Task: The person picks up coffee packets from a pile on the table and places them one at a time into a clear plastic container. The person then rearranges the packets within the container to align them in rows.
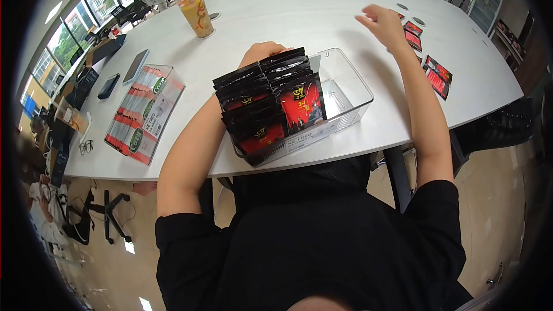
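Observation:
A clear plastic bin (pixel 349 108) stands before me near the table's front edge. Black-and-red coffee sachets (pixel 302 103) fill its left part in two upright rows, while its right part shows bare plastic. My left hand (pixel 262 52) is at the far side of the bin, against the back of the sachets, which hide most of its fingers. Out to the right, my right hand (pixel 383 25) hovers over the table with bent fingers, thumb apart, and nothing visible in it. Loose red sachets (pixel 412 39) lie just beyond it, and more red sachets (pixel 438 77) lie nearer me.
To the left is a second clear bin (pixel 167 114) packed with red-and-white sticks. Phones (pixel 136 67) lie behind it, and glasses (pixel 86 147) rest at the table's left edge. A plastic drink cup (pixel 194 11) stands at the back left.

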`<state>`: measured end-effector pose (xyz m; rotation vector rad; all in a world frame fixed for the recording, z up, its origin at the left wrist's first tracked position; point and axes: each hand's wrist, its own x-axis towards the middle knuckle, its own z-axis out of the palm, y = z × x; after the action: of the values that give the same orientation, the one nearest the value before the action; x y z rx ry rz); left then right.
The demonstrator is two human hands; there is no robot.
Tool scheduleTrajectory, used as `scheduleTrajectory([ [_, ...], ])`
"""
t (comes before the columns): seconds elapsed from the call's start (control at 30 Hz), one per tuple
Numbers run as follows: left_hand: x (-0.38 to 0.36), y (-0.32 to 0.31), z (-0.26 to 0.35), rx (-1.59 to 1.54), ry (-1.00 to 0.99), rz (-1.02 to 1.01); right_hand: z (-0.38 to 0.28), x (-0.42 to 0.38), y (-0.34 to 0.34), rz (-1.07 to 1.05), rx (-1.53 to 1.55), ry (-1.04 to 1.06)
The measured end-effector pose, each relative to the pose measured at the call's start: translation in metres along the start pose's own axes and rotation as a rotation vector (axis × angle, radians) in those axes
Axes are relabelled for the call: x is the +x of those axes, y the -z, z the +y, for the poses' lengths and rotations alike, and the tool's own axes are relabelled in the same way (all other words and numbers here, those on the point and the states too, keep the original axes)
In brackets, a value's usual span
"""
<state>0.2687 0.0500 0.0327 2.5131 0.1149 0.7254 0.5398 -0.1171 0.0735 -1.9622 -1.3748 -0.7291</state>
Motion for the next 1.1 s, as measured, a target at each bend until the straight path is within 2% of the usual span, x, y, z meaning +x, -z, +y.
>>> scheduleTrajectory([
  [0.03, 0.001, 0.001, -0.001, 0.012, 0.02, -0.005, 0.027, -0.006, -0.015, 0.005, 0.002, -0.002],
  [0.07, 0.002, 0.003, 0.003, 0.015, 0.018, -0.006, 0.053, -0.014, -0.03, 0.066, -0.128, 0.062],
  [0.1, 0.003, 0.004, 0.009, -0.034, 0.123, -0.028, 0.067, -0.019, -0.037, 0.125, -0.258, 0.128],
  [0.13, 0.003, 0.005, 0.014, -0.086, 0.23, -0.049, 0.069, -0.022, -0.038, 0.125, -0.256, 0.129],
  [0.2, 0.003, 0.005, 0.015, -0.092, 0.236, -0.05, 0.068, -0.031, -0.039, -0.126, -0.447, -0.243],
  [0.23, 0.002, 0.006, 0.016, -0.098, 0.24, -0.054, 0.068, -0.028, -0.039, -0.126, -0.443, -0.241],
  [0.27, 0.002, 0.004, 0.011, -0.094, 0.244, -0.052, 0.064, -0.023, -0.035, -0.18, -0.315, -0.182],
  [0.3, 0.002, 0.0, 0.004, -0.066, 0.163, -0.02, 0.06, -0.019, -0.031, -0.235, -0.187, -0.124],
  [0.33, 0.002, -0.002, -0.003, -0.038, 0.082, 0.011, 0.053, -0.016, -0.031, -0.282, -0.154, -0.078],
  [0.37, 0.002, -0.003, -0.007, -0.037, 0.087, 0.012, 0.04, -0.015, -0.029, -0.286, -0.15, -0.077],
  [0.43, 0.003, -0.004, -0.012, 0.001, 0.016, 0.009, 0.016, -0.014, -0.031, -0.333, -0.167, 0.106],
  [0.5, 0.004, -0.005, -0.014, 0.002, 0.025, 0.012, -0.007, -0.011, -0.038, -0.363, -0.228, 0.109],
  [0.57, 0.007, -0.006, -0.015, 0.005, 0.029, 0.014, -0.031, -0.013, -0.039, -0.262, 0.035, 0.086],
  [0.6, 0.009, -0.006, -0.016, -0.214, 0.27, -0.048, -0.038, -0.014, -0.044, -0.26, 0.034, 0.087],
  [0.63, 0.01, -0.006, -0.017, -0.434, 0.511, -0.11, -0.045, -0.016, -0.05, -0.247, 0.364, 0.011],
  [0.67, 0.009, -0.008, -0.013, -0.434, 0.511, -0.108, -0.051, -0.018, -0.055, -0.231, 0.694, -0.066],
  [0.7, 0.007, -0.01, -0.006, -0.558, 0.486, -0.009, -0.062, -0.019, -0.052, -0.233, 0.694, -0.065],
  [0.73, 0.005, -0.011, 0.0, -0.681, 0.46, 0.091, -0.071, -0.021, -0.048, -0.352, 0.816, -0.097],
  [0.77, 0.006, -0.01, 0.004, -0.682, 0.463, 0.093, -0.081, -0.024, -0.045, -0.473, 0.937, -0.13],
  [0.83, 0.007, -0.006, 0.009, -0.69, 0.467, -0.016, -0.092, -0.031, -0.046, -0.465, 0.962, -0.097],
  [0.93, 0.012, -0.007, 0.0, -0.556, 0.428, 0.021, -0.09, -0.031, -0.05, -0.588, 0.976, 0.034],
  [1.03, 0.016, -0.004, -0.023, -0.374, 0.472, 0.037, -0.081, -0.033, -0.062, -0.581, 1.058, -0.021],
  [1.07, 0.016, -0.005, -0.021, -0.377, 0.474, 0.04, -0.072, -0.03, -0.068, -0.585, 1.057, -0.02],
  [1.1, 0.016, -0.004, -0.018, -0.648, 0.482, 0.13, -0.058, -0.022, -0.074, -0.444, 0.787, -0.046],
])
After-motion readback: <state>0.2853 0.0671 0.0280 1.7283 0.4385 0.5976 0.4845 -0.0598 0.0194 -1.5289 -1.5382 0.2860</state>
